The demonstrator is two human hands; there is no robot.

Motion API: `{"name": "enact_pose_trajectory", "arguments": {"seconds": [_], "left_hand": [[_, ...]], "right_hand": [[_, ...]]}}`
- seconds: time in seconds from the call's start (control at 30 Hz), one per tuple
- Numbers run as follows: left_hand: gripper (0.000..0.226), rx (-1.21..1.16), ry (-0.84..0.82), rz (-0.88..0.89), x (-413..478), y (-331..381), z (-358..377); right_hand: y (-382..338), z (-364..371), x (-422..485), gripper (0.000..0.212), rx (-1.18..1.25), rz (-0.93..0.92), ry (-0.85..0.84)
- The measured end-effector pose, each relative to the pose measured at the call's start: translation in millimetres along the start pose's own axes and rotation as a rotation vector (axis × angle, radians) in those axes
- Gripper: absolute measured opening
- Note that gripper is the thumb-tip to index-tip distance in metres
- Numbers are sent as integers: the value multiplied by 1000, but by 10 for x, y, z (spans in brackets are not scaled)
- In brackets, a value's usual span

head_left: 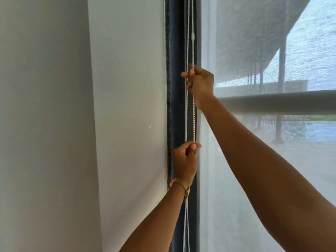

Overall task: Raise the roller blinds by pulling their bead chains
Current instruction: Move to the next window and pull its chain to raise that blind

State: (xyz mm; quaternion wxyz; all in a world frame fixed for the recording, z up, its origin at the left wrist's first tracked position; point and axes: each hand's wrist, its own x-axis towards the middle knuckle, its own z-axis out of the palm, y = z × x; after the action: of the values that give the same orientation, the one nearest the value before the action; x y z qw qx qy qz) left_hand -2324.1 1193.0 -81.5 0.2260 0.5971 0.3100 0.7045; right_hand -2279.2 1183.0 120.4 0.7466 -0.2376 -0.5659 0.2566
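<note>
At 6 o'clock the left hand (pixel 184 161), a gold bracelet (pixel 180 184) on its wrist, is closed in a fist pinching the bead chain (pixel 193 113). Toward 12 o'clock the right hand (pixel 199 81) grips the same chain in the narrow gap along the dark window frame (pixel 175 106). The opaque blind (pixel 129 106) lies at 9 o'clock and the sheer blind (pixel 254 170) at 3 o'clock; no writing is legible.

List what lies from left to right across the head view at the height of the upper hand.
Opaque roller blind → dark window frame → bead chain → right hand gripping it → sheer blind with its bottom bar.
</note>
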Motion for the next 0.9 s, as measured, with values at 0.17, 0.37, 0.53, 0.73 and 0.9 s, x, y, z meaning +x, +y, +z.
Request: {"name": "enact_pose_trajectory", "arguments": {"seconds": [0.17, 0.37, 0.53, 0.73, 0.9], "left_hand": [[29, -85, -223, -145, -178, -251, -174], [58, -328, -199, -158, 97, 141, -240], [60, -462, -192, -115, 785, 781, -213], [55, -549, -407, -200, 1259, 1222, -97], [25, -595, -254, -80, 1336, 1301, -17]], "right_hand": [[333, -225, -321, 32, 0, -37, -53], [678, -555, -546, 35, 72, 34, -108], [961, -654, -951, 34, 9, 62, -66], [1223, -488, -1275, 42, 71, 88, -124], [1318, -495, -1288, 40, 26, 60, -157]]}}
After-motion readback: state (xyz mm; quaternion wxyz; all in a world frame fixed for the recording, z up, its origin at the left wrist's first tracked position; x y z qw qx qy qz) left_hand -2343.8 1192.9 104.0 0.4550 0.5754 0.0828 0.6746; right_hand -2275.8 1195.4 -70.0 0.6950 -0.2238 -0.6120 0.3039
